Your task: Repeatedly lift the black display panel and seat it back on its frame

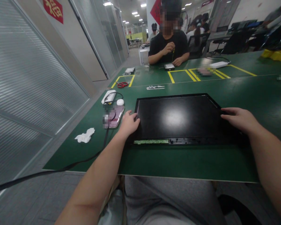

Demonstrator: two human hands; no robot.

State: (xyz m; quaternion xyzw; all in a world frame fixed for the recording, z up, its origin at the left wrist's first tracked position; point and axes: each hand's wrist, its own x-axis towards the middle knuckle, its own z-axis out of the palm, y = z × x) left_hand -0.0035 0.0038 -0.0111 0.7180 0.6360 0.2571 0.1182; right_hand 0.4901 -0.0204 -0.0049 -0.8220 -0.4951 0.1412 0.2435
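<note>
A flat black display panel (175,120) lies screen up on the green table in front of me. A narrow green circuit board (151,142) shows along its near edge, left of the middle. My left hand (129,123) grips the panel's left edge, with the thumb over the frame. At the opposite side, my right hand (240,119) holds the right edge between thumb and fingers. The undersides of both grips are hidden. Close to my left hand lies a phone (118,116) with a dark cable across it.
Left on the green table (168,162) are crumpled tissue (85,135), a white power bank (109,97) and a white earbud case (120,102). Red-handled scissors (122,84) and small white strips (155,87) lie farther back. Across the table, a person (170,43) works on a small device (169,66).
</note>
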